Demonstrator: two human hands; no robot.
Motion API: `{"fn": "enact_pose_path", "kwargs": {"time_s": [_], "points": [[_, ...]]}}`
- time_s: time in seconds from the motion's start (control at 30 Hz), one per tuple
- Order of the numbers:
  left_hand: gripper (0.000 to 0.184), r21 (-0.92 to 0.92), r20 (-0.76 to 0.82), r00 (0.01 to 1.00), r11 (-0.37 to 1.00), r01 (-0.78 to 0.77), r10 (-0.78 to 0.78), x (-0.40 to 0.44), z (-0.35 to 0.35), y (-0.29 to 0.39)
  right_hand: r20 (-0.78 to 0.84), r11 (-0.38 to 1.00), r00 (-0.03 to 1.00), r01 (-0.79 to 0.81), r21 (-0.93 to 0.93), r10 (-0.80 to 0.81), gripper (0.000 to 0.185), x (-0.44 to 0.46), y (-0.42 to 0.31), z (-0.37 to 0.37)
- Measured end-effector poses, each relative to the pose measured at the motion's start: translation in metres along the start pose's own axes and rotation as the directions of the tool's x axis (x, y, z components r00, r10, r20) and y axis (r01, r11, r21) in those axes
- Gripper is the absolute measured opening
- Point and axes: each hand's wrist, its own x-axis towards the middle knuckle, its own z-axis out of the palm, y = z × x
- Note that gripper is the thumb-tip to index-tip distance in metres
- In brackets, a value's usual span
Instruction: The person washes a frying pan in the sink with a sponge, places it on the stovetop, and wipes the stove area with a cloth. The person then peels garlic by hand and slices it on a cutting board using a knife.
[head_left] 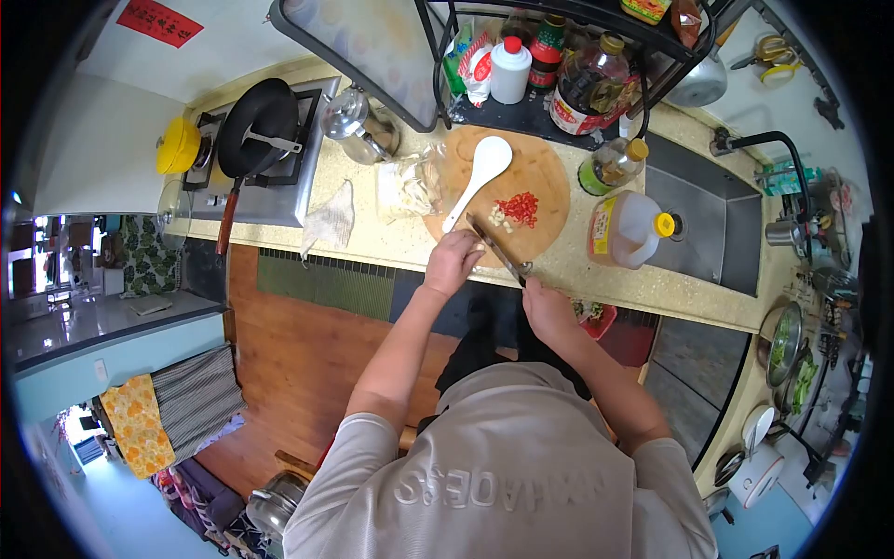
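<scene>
My right hand is closed around the handle of a kitchen knife, whose blade slants over the front of the round wooden cutting board. Close to the blade, my left hand has its fingers curled together at the board's front edge. A small pale piece that looks like garlic shows at its fingertips, mostly hidden. Chopped red chili lies in a pile on the board, with pale garlic bits beside it. A white spoon rests across the board's left part.
Left of the board are a plastic bag, a cloth, a metal pot and a wok on the stove. On the right stand a yellow-capped jug, a bottle and the sink. A bottle rack is behind.
</scene>
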Motion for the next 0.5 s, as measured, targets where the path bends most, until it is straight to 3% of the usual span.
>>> {"fn": "enact_pose_path", "kwargs": {"time_s": [0.13, 0.4, 0.5], "points": [[0.013, -0.008, 0.014, 0.997, 0.997, -0.081, 0.081, 0.001, 0.003, -0.007, 0.005, 0.999, 1.000, -0.030, 0.012, 0.030, 0.015, -0.001, -0.004, -0.003], [0.011, -0.014, 0.033, 0.999, 1.000, 0.021, -0.021, -0.001, 0.005, -0.006, -0.035, 1.000, 0.999, 0.017, 0.022, -0.017, 0.016, -0.003, 0.004, 0.007], [0.011, -0.032, 0.011, 0.997, 0.996, 0.082, -0.081, -0.003, 0.002, -0.004, -0.015, 0.999, 0.999, -0.045, 0.016, 0.045, 0.016, -0.002, -0.001, 0.003]]}}
